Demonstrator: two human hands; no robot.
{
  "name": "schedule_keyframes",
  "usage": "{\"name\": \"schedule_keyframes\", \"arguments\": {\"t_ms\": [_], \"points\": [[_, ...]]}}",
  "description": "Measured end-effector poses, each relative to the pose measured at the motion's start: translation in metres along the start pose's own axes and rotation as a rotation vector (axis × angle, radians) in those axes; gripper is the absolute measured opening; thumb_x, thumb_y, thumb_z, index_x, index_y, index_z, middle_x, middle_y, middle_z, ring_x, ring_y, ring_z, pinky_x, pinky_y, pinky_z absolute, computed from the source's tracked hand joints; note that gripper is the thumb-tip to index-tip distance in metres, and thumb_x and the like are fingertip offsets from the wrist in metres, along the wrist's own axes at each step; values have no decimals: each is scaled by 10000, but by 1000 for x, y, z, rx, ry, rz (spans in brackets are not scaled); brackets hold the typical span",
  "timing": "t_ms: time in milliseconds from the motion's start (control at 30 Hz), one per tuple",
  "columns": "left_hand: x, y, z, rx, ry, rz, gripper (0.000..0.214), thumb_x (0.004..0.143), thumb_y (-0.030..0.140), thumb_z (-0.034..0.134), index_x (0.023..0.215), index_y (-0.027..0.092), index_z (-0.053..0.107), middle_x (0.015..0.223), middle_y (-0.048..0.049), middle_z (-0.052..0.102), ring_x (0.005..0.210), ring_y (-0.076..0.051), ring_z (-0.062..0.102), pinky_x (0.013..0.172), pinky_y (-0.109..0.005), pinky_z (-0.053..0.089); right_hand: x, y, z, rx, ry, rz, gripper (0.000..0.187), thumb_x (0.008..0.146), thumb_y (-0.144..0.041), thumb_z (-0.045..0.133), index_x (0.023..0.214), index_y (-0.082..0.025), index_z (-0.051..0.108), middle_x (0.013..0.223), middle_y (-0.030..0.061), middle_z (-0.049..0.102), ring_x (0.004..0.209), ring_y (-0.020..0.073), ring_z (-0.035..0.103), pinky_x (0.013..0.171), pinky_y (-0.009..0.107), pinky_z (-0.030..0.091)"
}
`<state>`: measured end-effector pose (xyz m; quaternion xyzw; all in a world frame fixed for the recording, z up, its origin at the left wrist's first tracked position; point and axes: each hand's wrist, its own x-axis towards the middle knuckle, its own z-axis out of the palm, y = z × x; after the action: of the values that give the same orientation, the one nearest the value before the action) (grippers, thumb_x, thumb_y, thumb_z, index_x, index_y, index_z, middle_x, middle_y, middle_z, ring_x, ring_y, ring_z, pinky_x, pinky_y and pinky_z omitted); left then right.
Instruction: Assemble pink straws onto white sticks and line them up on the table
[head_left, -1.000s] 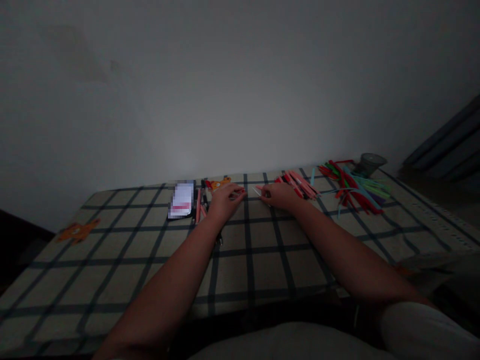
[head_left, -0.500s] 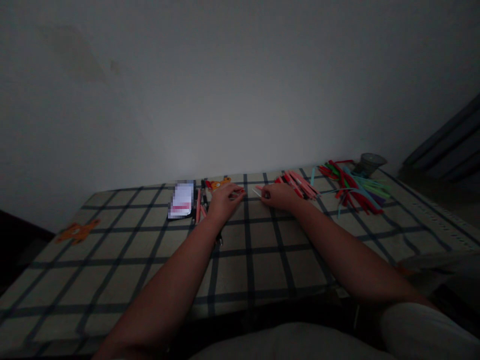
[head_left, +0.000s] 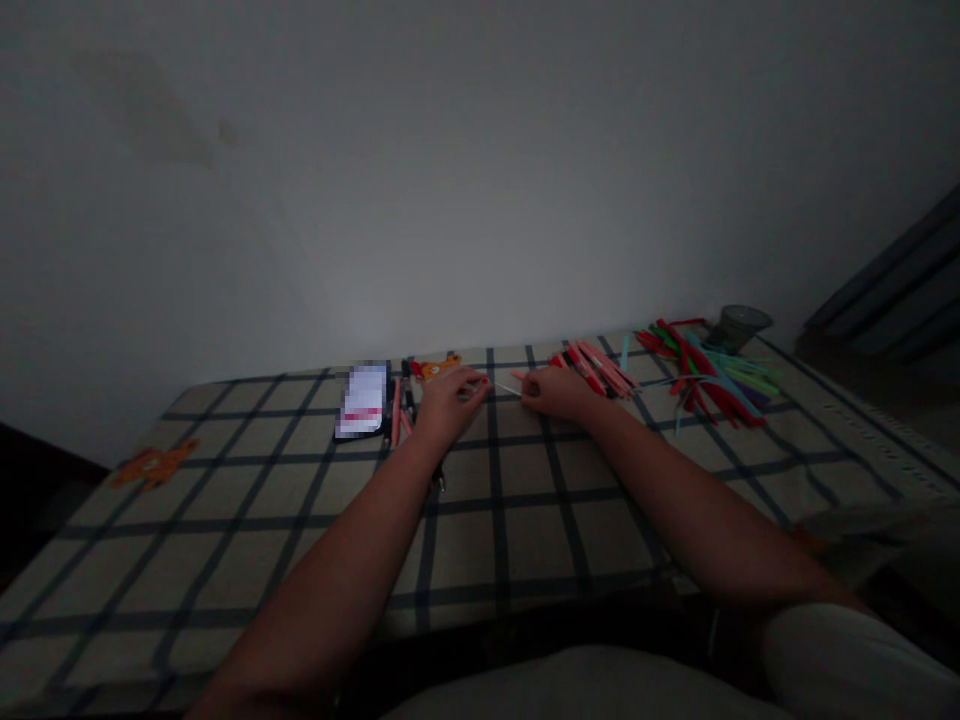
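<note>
My left hand (head_left: 451, 395) hovers above the middle of the checked cloth, its thumb and fingers pinched together. A tiny red spot shows at its fingertips; whether this is a held piece is too small to tell. Across a narrow gap, my right hand (head_left: 556, 390) is closed on a thin white stick (head_left: 508, 387), which points left toward the left fingertips. Whether the stick touches them is unclear. Just behind the right hand lies a bundle of pink and red sticks (head_left: 611, 370). Pink and dark pen-like sticks (head_left: 397, 415) lie left of the left hand, partly hidden by it.
A phone (head_left: 362, 402) with a lit, blurred screen lies at the left. Red, green, blue and purple fuzzy strips (head_left: 712, 385) are heaped at the right, beside a clear cup (head_left: 744, 320). Behind the table (head_left: 247, 470) rises a plain wall (head_left: 480, 180).
The white stick now reaches farther left from my right hand, closing the gap to the left fingertips. Both hands stay in nearly the same place.
</note>
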<state>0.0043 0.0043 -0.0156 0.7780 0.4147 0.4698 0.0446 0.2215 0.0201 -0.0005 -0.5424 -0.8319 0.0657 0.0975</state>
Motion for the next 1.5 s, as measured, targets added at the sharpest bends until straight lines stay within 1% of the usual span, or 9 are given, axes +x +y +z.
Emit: {"name": "schedule_keyframes", "arguments": {"t_ms": [200, 367, 533, 633, 767, 933, 1100, 1333, 1500], "points": [[0, 5, -3, 27, 32, -50, 145, 835, 291, 631, 912, 176, 675, 897, -55, 705, 816, -163, 644, 690, -275, 526, 5, 2, 2, 326, 109, 25, 184, 786, -258, 582, 861, -126, 686, 810, 77, 709, 666, 140, 588, 585, 229, 381], [-1, 7, -3, -35, 26, -104, 213, 862, 301, 593, 1007, 159, 657, 882, -58, 710, 794, -154, 653, 734, -285, 520, 11, 6, 7, 766, 48, 68, 232, 798, -248, 590, 959, -112, 686, 824, 84, 721, 675, 134, 613, 594, 226, 424], [0, 8, -3, -93, 24, -191, 240, 854, 339, 598, 990, 155, 670, 845, -51, 697, 743, -149, 629, 678, -267, 499, 10, 2, 7, 1076, -10, 71, 307, 726, -209, 662, 1025, -137, 674, 767, 44, 700, 614, 113, 582, 594, 238, 436], [0, 7, 0, -168, -45, -236, 263, 854, 364, 590, 991, 158, 678, 838, -45, 701, 731, -151, 626, 655, -261, 487, 9, -1, 6, 1256, -4, 65, 266, 708, -288, 711, 937, -155, 684, 728, 29, 675, 628, 116, 588, 621, 249, 452], [0, 5, 3, -242, -237, -229, 282, 871, 386, 558, 972, 162, 697, 848, -42, 715, 744, -157, 637, 663, -265, 481, 8, -3, 3, 1489, 33, 57, 280, 695, -404, 737, 826, -162, 687, 796, 45, 672, 711, 125, 607, 696, 267, 474], [-2, 7, 5, -215, -364, -191, 285, 881, 372, 540, 974, 163, 710, 907, -54, 724, 820, -175, 639, 737, -292, 479, 8, -2, 4, 1582, 86, 67, 328, 651, -432, 775, 835, -169, 707, 724, 28, 637, 675, 123, 571, 667, 267, 468], [-2, 7, 5, -242, -384, -149, 275, 890, 349, 526, 986, 170, 712, 894, -49, 716, 818, -167, 626, 748, -282, 472, 9, -4, 4, 1583, 82, 64, 323, 637, -426, 790, 809, -166, 707, 704, 18, 635, 660, 114, 575, 664, 259, 473], [0, 11, 1, -249, -432, -113, 300, 904, 336, 491, 1009, 161, 710, 857, -52, 694, 790, -166, 604, 739, -283, 454, 7, -10, 5, 1582, -13, 42, 328, 638, -366, 805, 881, -166, 713, 774, 30, 680, 726, 125, 619, 732, 274, 504], [0, 12, -1, -262, -442, -103, 306, 906, 366, 474, 889, 165, 704, 780, -33, 658, 753, -162, 580, 698, -276, 444, 9, -8, 5, 1601, 36, 49, 311, 661, -364, 786, 902, -182, 712, 788, 21, 687, 680, 107, 606, 700, 261, 503]]}}
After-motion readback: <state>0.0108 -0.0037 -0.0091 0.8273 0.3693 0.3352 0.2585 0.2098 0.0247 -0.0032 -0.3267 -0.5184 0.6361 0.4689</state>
